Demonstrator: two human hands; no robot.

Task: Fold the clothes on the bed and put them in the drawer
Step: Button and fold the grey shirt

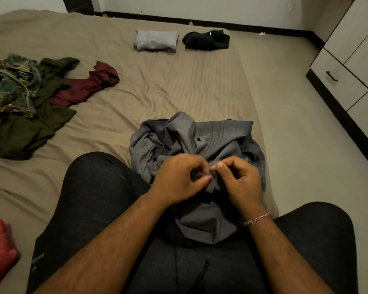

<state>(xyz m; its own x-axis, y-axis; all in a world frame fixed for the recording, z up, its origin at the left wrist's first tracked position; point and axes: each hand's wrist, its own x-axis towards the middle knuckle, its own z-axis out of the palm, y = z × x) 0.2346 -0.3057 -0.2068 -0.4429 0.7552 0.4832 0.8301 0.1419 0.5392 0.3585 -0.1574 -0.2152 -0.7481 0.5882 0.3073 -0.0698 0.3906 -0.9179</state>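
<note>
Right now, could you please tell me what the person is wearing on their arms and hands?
Both forearms are bare, with no sleeves in view. The left hand wears nothing. The right hand has no rings that I can see, but its wrist carries a thin twisted thread bracelet in pink, white and a darker strand. No gloves or watch show.

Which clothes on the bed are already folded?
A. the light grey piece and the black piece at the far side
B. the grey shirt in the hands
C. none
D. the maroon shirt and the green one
A: the light grey piece and the black piece lie as neat bundles, while both hands pinch the crumpled grey shirt.
</note>
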